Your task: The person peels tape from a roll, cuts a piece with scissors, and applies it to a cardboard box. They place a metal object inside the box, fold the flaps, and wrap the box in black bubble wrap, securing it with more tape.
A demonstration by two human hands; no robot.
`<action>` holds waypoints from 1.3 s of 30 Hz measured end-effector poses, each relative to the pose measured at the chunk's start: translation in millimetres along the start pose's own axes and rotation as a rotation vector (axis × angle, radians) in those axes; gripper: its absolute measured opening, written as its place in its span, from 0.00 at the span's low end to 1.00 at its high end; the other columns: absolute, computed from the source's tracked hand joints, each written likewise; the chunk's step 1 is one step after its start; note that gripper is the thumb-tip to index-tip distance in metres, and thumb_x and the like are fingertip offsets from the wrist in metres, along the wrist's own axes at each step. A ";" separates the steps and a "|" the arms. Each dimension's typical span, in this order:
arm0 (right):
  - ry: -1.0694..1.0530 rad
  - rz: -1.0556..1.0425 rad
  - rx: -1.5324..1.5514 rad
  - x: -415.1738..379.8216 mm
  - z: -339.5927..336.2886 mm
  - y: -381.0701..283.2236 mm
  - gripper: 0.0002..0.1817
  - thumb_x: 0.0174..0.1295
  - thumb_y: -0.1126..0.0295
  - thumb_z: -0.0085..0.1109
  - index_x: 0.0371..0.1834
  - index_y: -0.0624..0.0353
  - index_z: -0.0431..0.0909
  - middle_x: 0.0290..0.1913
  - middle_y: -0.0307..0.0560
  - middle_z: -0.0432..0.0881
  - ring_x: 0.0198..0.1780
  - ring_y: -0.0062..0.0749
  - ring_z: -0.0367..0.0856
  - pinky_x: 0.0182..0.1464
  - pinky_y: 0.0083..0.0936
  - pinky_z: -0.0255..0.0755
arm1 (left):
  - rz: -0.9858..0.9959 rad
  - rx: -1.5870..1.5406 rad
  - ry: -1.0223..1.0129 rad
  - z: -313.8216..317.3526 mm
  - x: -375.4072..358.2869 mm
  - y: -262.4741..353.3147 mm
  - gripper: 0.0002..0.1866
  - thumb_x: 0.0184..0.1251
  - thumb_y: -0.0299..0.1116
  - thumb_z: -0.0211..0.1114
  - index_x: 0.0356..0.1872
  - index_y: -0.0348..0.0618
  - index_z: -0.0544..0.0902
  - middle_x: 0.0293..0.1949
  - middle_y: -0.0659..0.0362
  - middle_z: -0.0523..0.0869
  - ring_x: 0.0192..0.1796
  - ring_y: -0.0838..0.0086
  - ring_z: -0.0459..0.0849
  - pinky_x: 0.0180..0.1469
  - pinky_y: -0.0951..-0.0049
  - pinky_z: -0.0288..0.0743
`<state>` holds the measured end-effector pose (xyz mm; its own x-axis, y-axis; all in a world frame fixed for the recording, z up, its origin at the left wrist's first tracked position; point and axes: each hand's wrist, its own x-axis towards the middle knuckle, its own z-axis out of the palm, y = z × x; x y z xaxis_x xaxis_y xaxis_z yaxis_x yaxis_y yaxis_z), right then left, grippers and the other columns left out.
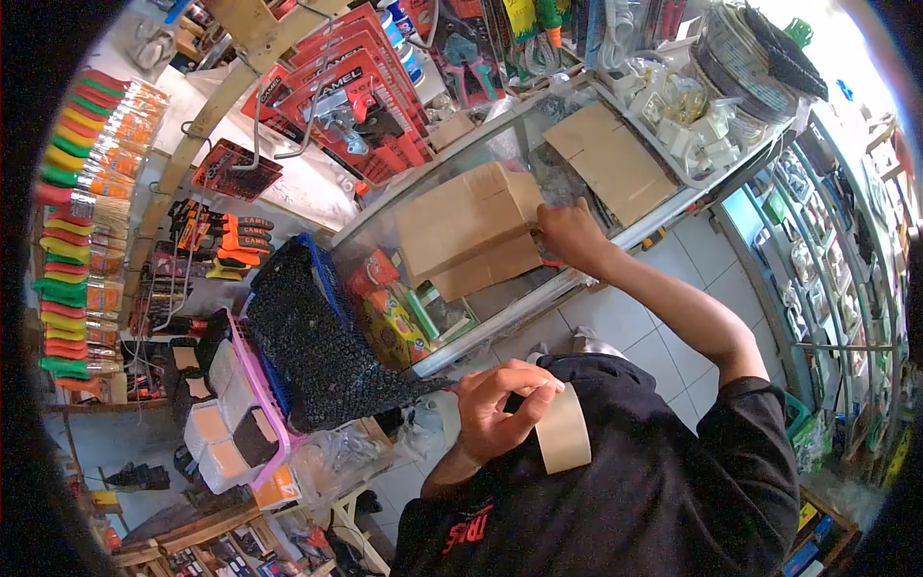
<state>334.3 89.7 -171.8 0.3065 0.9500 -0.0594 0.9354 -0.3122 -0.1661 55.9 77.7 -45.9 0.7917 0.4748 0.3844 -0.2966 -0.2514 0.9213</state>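
My left hand (510,409) is closed around the edge of a wide beige roll of tape (563,438), held in front of my black shirt. My right hand (574,238), with the arm stretched forward, has its fingers curled at the right end of a brown cardboard box (466,226) and seems to grip its edge. A small bit of red shows just under that hand; I cannot make out what it is. The box lies on the glass top of a display counter (490,332), with one flap folded out toward me. Beside it lies a flat cardboard piece (612,163).
Left of the counter stands a pink basket (269,413) next to a dark mesh-covered bin (308,337). Paint brushes (91,240) hang at far left, red carded tools (351,106) at the back. White fittings (697,135) crowd the counter's right end. Shelving (836,279) stands at right.
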 end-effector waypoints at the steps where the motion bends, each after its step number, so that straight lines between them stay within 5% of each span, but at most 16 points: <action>1: 0.115 0.000 -0.001 -0.4 11.4 3.9 0.20 0.63 0.64 0.64 0.54 0.61 0.75 0.40 0.49 0.86 0.44 0.50 0.88 0.50 0.50 0.73 | 0.004 0.013 0.017 1.2 -1.7 -0.3 0.06 0.70 0.25 0.70 0.43 0.41 0.83 0.34 0.50 0.92 0.32 0.74 0.89 0.31 0.76 0.79; 5: 0.343 -0.172 -0.120 6.5 37.4 20.3 0.27 0.60 0.64 0.67 0.60 0.64 0.70 0.32 0.47 0.85 0.39 0.50 0.89 0.42 0.49 0.75 | -0.002 0.103 0.074 5.5 -5.4 1.9 0.07 0.66 0.25 0.74 0.42 0.42 0.87 0.35 0.55 0.93 0.31 0.76 0.88 0.28 0.78 0.76; 8: -0.011 0.001 -0.053 17.0 18.3 9.5 0.38 0.58 0.53 0.67 0.68 0.63 0.70 0.44 0.56 0.88 0.47 0.42 0.90 0.49 0.56 0.77 | -0.030 0.131 0.111 16.4 -7.5 -0.1 0.07 0.63 0.25 0.77 0.40 0.44 0.89 0.35 0.58 0.93 0.27 0.82 0.84 0.24 0.80 0.66; 10: 0.134 -0.017 -0.106 14.0 14.5 7.5 0.32 0.57 0.64 0.67 0.64 0.66 0.70 0.36 0.48 0.89 0.38 0.45 0.90 0.48 0.49 0.79 | -0.038 0.206 0.111 18.4 -9.4 2.2 0.06 0.62 0.24 0.78 0.39 0.44 0.90 0.35 0.59 0.93 0.25 0.85 0.81 0.22 0.81 0.61; 14: 0.238 -0.022 -0.140 16.1 16.1 10.9 0.28 0.57 0.62 0.67 0.59 0.63 0.72 0.40 0.50 0.87 0.44 0.46 0.89 0.52 0.56 0.75 | -0.107 0.071 0.141 33.5 -4.9 10.0 0.04 0.65 0.21 0.76 0.40 0.37 0.91 0.35 0.52 0.94 0.34 0.74 0.91 0.36 0.78 0.82; 19: 0.514 -0.139 -0.193 24.8 34.2 25.5 0.25 0.60 0.57 0.65 0.56 0.58 0.73 0.45 0.52 0.85 0.52 0.48 0.85 0.59 0.57 0.66 | -0.290 0.027 0.134 43.9 -5.0 12.2 0.03 0.67 0.24 0.75 0.38 0.36 0.91 0.35 0.52 0.94 0.33 0.79 0.89 0.31 0.81 0.75; 23: 0.220 -0.069 -0.169 33.2 30.1 35.0 0.26 0.65 0.57 0.60 0.62 0.58 0.71 0.44 0.50 0.86 0.52 0.46 0.85 0.61 0.53 0.63 | -0.255 -0.022 0.102 52.3 -1.1 11.3 0.03 0.69 0.26 0.74 0.38 0.37 0.89 0.39 0.52 0.94 0.32 0.82 0.87 0.27 0.84 0.67; 28: 0.307 -0.027 -0.296 39.2 24.5 45.5 0.38 0.63 0.55 0.62 0.75 0.58 0.65 0.43 0.41 0.89 0.50 0.43 0.86 0.56 0.47 0.66 | -0.203 -0.028 0.077 57.9 3.6 8.3 0.04 0.71 0.27 0.72 0.37 0.38 0.85 0.45 0.50 0.92 0.32 0.78 0.88 0.29 0.83 0.72; 30: 0.282 -0.035 -0.389 43.9 38.2 52.2 0.33 0.61 0.56 0.63 0.68 0.58 0.71 0.38 0.40 0.90 0.46 0.41 0.87 0.52 0.46 0.68 | -0.199 -0.052 0.086 61.5 6.8 13.8 0.04 0.71 0.26 0.71 0.37 0.38 0.84 0.45 0.48 0.91 0.31 0.76 0.88 0.31 0.81 0.75; 33: 0.079 0.038 -0.282 20.1 -28.8 37.3 0.17 0.57 0.58 0.64 0.43 0.56 0.89 0.31 0.44 0.90 0.39 0.40 0.90 0.45 0.44 0.74 | -0.220 -0.030 0.075 60.9 11.9 22.1 0.03 0.71 0.25 0.69 0.37 0.37 0.83 0.43 0.48 0.91 0.34 0.71 0.88 0.38 0.75 0.81; 36: -0.015 0.057 -0.215 12.7 -51.5 36.8 0.09 0.49 0.57 0.70 0.25 0.47 0.92 0.34 0.44 0.92 0.36 0.39 0.92 0.32 0.40 0.80 | -0.215 -0.024 -0.016 49.5 12.9 14.5 0.02 0.69 0.24 0.71 0.37 0.39 0.85 0.39 0.55 0.90 0.43 0.70 0.87 0.47 0.71 0.78; 39: -0.015 0.022 -0.255 0.7 -69.0 41.7 0.09 0.47 0.58 0.72 0.27 0.48 0.92 0.33 0.44 0.91 0.38 0.37 0.92 0.34 0.36 0.83 | -0.284 -0.054 -0.003 47.7 9.4 18.2 0.03 0.67 0.23 0.72 0.35 0.39 0.85 0.38 0.56 0.90 0.39 0.75 0.86 0.44 0.76 0.77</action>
<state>385.7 77.7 -110.8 0.3265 0.9422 -0.0749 0.9433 -0.3198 0.0887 83.5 37.4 -28.4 0.8486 0.5173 0.1106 -0.0910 -0.0631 0.9938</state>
